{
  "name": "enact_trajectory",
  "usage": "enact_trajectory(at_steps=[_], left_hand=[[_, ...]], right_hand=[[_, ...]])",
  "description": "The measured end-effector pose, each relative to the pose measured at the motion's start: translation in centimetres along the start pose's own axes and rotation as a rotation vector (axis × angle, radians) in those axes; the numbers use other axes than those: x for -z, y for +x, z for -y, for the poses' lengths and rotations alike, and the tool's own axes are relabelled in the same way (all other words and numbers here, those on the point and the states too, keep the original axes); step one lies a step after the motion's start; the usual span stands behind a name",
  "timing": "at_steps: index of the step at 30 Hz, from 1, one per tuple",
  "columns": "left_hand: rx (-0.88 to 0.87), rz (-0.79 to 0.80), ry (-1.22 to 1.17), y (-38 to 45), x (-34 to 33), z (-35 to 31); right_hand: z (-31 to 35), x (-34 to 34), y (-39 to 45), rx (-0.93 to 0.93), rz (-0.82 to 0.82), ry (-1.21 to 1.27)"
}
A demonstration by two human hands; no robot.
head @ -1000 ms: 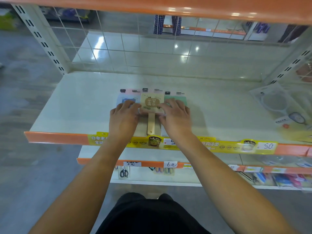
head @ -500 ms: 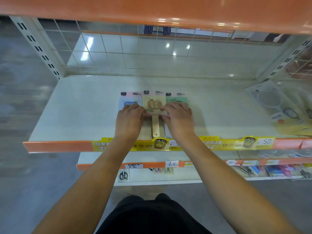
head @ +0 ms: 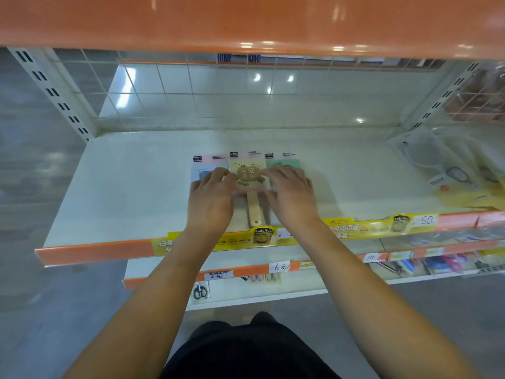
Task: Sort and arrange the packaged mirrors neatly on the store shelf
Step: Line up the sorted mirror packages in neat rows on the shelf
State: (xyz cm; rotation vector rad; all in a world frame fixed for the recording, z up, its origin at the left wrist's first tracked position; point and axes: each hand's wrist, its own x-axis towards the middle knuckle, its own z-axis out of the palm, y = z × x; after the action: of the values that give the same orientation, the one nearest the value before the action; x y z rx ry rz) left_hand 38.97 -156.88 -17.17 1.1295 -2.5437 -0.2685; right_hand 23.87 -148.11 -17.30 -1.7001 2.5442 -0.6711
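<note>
- Three packaged mirrors are laid flat side by side near the front of the shelf (head: 123,187): a blue mirror (head: 203,170) on the left, a yellow mirror (head: 247,173) in the middle with its handle pointing at the front edge, and a green mirror (head: 284,163) on the right.
- The yellow mirror appears to be overlapped onto its two neighbours; the header cards of all three are roughly lined up at the back.
- The left hand (head: 211,198) is pressed on the blue pack, fingers curled, tips touching the yellow pack's left edge; whether anything is actually pinched cannot be told.
- The right hand (head: 291,195) is laid over the green pack, fingers touching the yellow pack's right edge (same doubt about a pinch).
- Compared with a second ago, the packs are seen in much the same row and both hands have stayed on either side of the yellow pack; only small fingertip shifts are noted.
- Judgement: squaring-up of this trio is nearly done, fine alignment only.
- More clear-packed mirrors (head: 437,165) are heaped untidily at the shelf's right end, well apart, likely still to be sorted.
- A yellow price strip (head: 355,228) is fixed along the front edge; scissors (head: 200,291) hang below.
</note>
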Motion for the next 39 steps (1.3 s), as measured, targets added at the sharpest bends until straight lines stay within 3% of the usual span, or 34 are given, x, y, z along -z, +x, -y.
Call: enact_trajectory(at_steps=[10,23,32,39], left_hand=[[-0.218,0.100,-0.065,0.5,2.3,-5.4],[-0.490,0.227,-0.056,-0.6,-2.2,-18.6],[-0.396,0.241,-0.010,-0.2,-6.5,-30.5],[-0.274,0.220,0.012,0.9,-9.2,-35.2]], right_hand=[[-0.5,5.0,-3.4,-0.130,-0.133,0.007],[-10.5,10.2,-12.6,-0.449,-0.222,-0.069],[-21.1,14.2,-14.9,-0.400,-0.194,-0.070],[-27.2,16.0,-14.2,-0.316,-0.145,-0.078]])
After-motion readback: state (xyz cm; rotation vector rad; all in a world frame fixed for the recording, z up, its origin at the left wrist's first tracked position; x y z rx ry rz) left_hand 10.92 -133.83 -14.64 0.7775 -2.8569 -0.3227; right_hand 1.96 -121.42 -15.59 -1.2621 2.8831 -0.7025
